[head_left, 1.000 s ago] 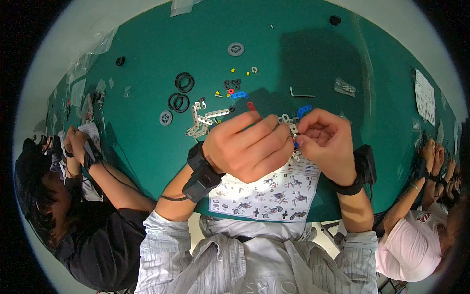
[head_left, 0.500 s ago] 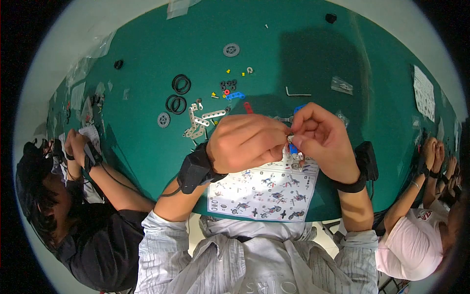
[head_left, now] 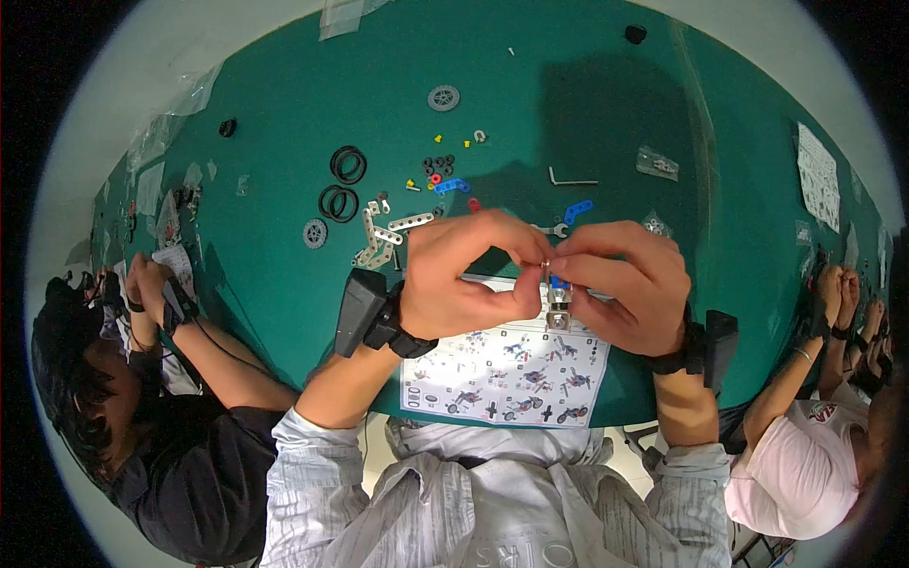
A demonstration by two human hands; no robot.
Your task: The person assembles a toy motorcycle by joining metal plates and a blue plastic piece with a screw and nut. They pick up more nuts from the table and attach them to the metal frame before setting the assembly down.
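Observation:
Over the sheet's upper edge, both hands meet around a small metal-and-blue assembly (head_left: 560,320) of bracket-like parts. My left hand (head_left: 464,275) is closed, its thumb and fingertips pinching the assembly's upper left side; the exact contact is partly hidden. From the other side my right hand (head_left: 634,284) grips it, fingers curled and thumb against its right side. Beneath lies the printed instruction sheet (head_left: 507,379) with assembly drawings. Just beyond the fingertips are a small wrench (head_left: 561,230) and a blue angled piece (head_left: 578,210).
Perforated metal strips (head_left: 410,222), black rubber rings (head_left: 347,165), a grey wheel (head_left: 443,98) and a blue link (head_left: 452,186) lie on the green table. A hex key (head_left: 574,181) and a bag of screws (head_left: 657,163) sit at right. People work on both sides.
My left fingers have opened into a wider arch, and my right hand has turned and lowered slightly. The blue angled piece and more of the assembly now show.

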